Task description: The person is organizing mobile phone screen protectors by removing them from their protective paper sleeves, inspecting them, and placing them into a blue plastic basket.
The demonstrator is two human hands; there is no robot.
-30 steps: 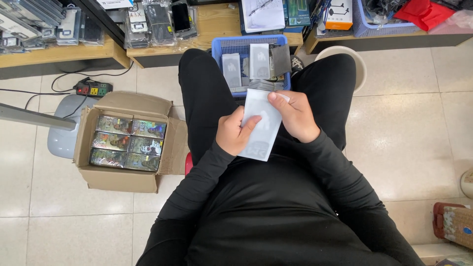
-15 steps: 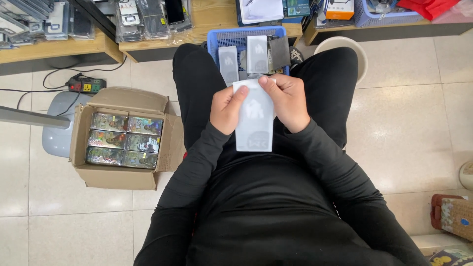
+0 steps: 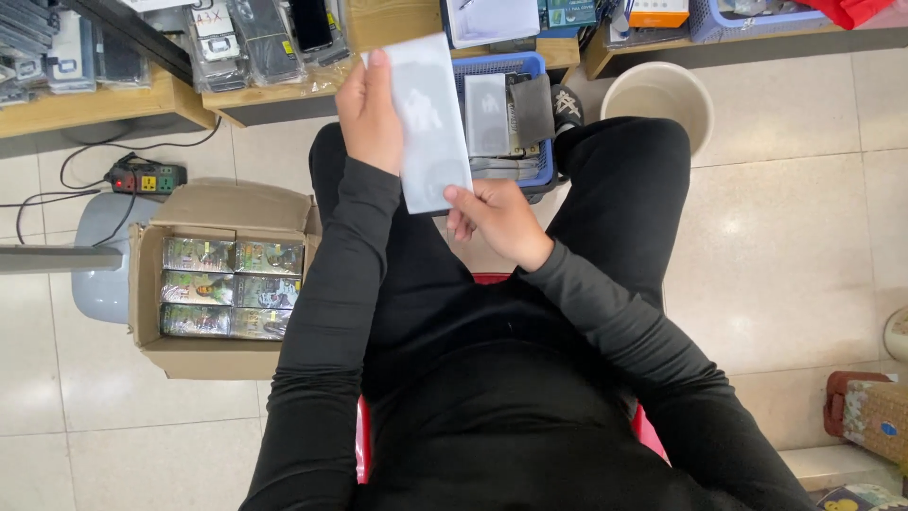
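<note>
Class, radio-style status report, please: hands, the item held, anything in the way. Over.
Left hand grips white sleeve at top edge. Right hand pinches its lower corner. Sleeve raised above blue basket. Nothing blocking it.

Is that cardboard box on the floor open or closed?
Open. The cardboard box has its flaps folded outward, and rows of shiny packets show inside.

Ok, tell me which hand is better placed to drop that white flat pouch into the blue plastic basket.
Probably the right hand: it pinches the white flat pouch at its lower edge, close beside the blue plastic basket. The left hand grips the far side, further from it.
</note>
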